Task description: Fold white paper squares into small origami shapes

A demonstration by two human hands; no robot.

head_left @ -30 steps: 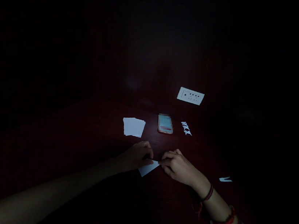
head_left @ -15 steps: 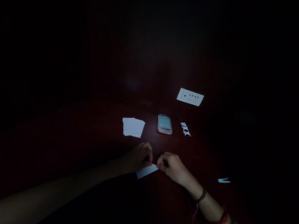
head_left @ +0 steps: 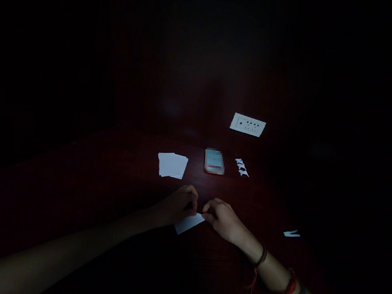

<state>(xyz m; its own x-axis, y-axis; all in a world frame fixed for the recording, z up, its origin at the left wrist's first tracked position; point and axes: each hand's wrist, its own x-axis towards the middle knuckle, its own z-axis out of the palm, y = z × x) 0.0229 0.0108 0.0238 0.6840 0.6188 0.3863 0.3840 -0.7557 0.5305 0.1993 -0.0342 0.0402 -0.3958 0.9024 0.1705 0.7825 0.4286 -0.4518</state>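
Observation:
A small white piece of paper [head_left: 189, 223] lies at a slant low over the dark table, between my two hands. My left hand [head_left: 178, 207], with a ring on one finger, pinches its upper edge between thumb and curled fingers. At the paper's right corner, the thumb and fingertips of my right hand [head_left: 222, 219] are closed on it. The fingertips of both hands are close together, with a narrow gap between them. Part of the paper's left side is hidden by my left hand.
A stack of white paper sheets [head_left: 172, 165] lies beyond my left hand. To its right are a phone [head_left: 214, 162] with a blurred screen and several folded paper pieces [head_left: 241, 167]. Narrow paper strips [head_left: 292, 234] lie far right. A socket plate [head_left: 248, 125] is on the back wall.
The whole view has shifted slightly, so everything sits a little further left and up. Both hands keep their pinch on the paper, almost unmoved.

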